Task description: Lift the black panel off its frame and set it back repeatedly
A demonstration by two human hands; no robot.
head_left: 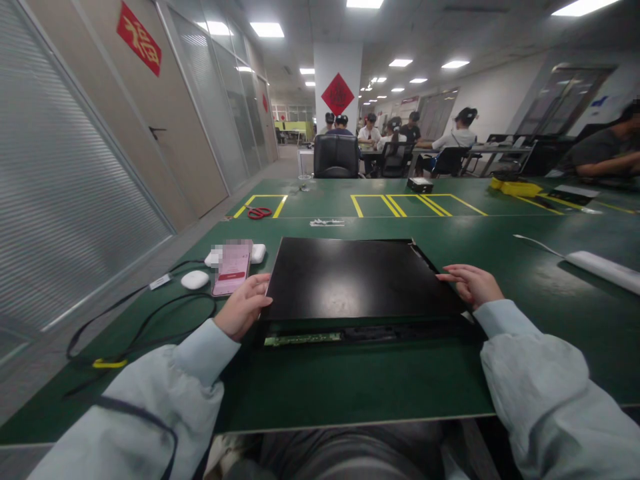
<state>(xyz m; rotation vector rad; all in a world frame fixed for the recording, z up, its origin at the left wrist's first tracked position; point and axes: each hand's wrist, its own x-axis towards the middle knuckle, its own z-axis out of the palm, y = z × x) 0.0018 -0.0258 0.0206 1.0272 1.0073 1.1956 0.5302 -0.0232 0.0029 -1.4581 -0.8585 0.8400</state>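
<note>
A flat black LCD panel point(350, 277) lies in front of me above the green table, its glossy face reflecting light. Along its near side shows a strip with a green circuit board point(303, 339) and dark film. My left hand point(245, 305) pinches the panel's left edge between thumb and fingers. At the right edge, my right hand point(469, 283) grips with its fingertips, the thumb partly hidden. Whether the panel's underside touches the table cannot be made out.
On the left are a phone point(233, 268), a white rounded case point(195, 280) and a black lanyard point(145, 330). Red scissors point(259, 213) lie farther back. A white power strip point(603, 268) is at right. Several people sit beyond the green table point(360, 393).
</note>
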